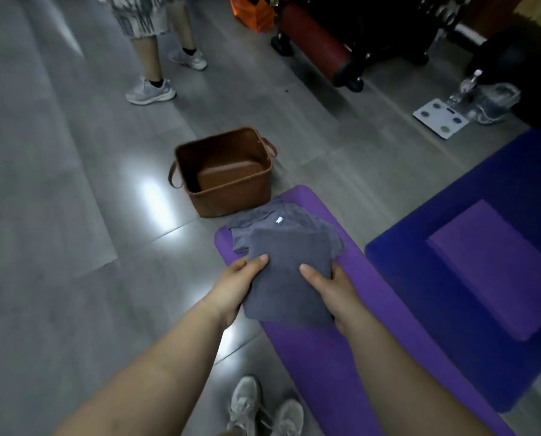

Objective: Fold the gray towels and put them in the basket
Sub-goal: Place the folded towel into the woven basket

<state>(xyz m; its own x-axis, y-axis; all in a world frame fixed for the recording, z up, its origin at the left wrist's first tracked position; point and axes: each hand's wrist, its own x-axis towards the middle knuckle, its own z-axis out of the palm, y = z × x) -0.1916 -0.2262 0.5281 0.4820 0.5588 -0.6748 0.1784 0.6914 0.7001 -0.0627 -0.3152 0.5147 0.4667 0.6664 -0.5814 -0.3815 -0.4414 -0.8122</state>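
Above the near end of the purple mat (341,357), left hand (234,287) and right hand (332,287) are gripping a folded gray towel (289,278); the empty brown woven basket (231,196) is sitting farther off, slightly left.

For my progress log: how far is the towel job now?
Done: one gray towel looks folded. In hand: the left hand and right hand grip it over the purple mat. Left: the basket holds nothing yet, and the other towels lie crumpled on the mat.
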